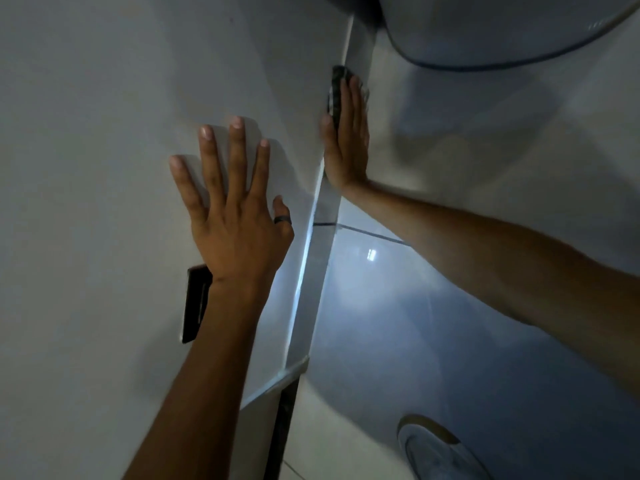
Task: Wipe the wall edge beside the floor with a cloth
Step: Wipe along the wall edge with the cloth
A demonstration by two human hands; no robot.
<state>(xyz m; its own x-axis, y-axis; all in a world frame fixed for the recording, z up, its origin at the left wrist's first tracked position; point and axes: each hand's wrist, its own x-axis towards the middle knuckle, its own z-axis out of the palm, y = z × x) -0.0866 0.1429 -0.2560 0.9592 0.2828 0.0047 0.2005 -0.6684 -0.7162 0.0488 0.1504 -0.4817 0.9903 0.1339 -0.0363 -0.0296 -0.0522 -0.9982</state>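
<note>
While the left hand (235, 216) lies flat on the wall (104, 133), five fingers spread and holding nothing, the right hand (346, 140) presses one dark cloth (336, 88) against the wall edge (310, 289) beside the floor (398, 323), fingers straight, not curled round it. One ring (283, 221) sits on the left thumb.

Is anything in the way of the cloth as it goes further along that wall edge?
Nothing visible lies on the wall edge just ahead of the cloth, which the right hand presses flat against it. Farther on, a rounded white fixture crowds the edge's far end, and that spot is too dark to judge.
</note>
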